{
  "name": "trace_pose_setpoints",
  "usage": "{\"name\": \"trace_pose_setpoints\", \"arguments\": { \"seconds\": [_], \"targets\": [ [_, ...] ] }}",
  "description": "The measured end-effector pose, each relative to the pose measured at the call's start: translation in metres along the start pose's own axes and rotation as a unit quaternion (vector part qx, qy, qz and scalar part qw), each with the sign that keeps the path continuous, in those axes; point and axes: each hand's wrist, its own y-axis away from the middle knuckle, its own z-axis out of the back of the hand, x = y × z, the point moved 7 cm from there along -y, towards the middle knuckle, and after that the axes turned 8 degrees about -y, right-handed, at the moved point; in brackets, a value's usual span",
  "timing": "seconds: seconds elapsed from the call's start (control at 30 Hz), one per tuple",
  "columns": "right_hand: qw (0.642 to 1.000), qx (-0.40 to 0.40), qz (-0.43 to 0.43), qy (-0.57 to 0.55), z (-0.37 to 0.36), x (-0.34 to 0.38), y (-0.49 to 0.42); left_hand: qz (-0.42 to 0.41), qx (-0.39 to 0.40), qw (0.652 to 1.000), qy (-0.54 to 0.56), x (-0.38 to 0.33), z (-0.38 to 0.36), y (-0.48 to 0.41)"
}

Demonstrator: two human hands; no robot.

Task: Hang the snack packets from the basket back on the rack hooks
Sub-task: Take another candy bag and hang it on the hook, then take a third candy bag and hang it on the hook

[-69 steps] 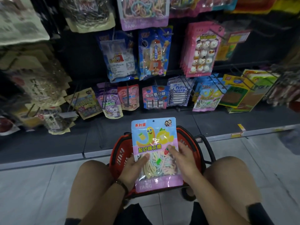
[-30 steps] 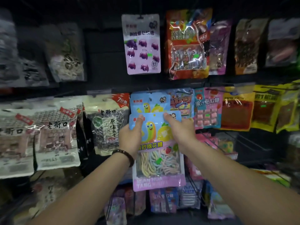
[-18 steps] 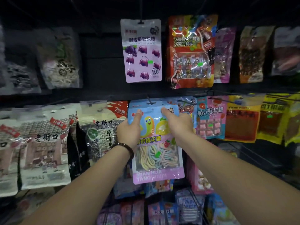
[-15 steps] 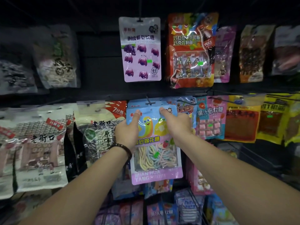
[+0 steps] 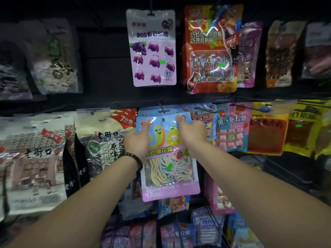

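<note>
**A:** Head view is showing the candy packet (image 5: pixel 166 158) being held flat against the middle row of the rack (image 5: pixel 107 77), right in front of its matching packets (image 5: pixel 154 111). How is it being gripped?

**B:** Both hands are pinching it. The left hand (image 5: pixel 137 142) is clamping the upper left corner, with its thumb lying on the front. The right hand (image 5: pixel 192 133) is doing likewise at the upper right corner. Of the fingers (image 5: pixel 179 118), only the tips on the front are showing, and the rest are hiding behind the film.

**A:** Is the hole sitting on the hook (image 5: pixel 162 110) yet?

**B:** It seems to be hanging just below the hook's tip, so I'm judging it not yet threaded.

**A:** What is needing care?

**B:** Keeping the top edge taut and level, lifting until hole and tip are lining up, then pushing straight back along the hook. Both forearms are reaching forward and upward, with wrists level and palms facing each other.
</note>
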Motion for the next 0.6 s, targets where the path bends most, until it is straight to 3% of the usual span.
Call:
{"name": "trace_pose_setpoints", "arguments": {
  "seconds": [0.3,0.47,0.6],
  "targets": [
    [0.969,0.003,0.043,0.244,0.007,0.0,-0.023,0.02,0.022,0.993,-0.113,0.007,-0.009,-0.017],
    [0.96,-0.006,0.042,0.278,0.021,-0.021,-0.008,0.031,0.033,0.99,-0.135,0.043,-0.01,0.01],
    [0.964,0.028,0.094,0.247,0.041,-0.056,0.044,-0.07,0.034,0.965,-0.252,0.072,-0.001,0.063]
  ]
}}
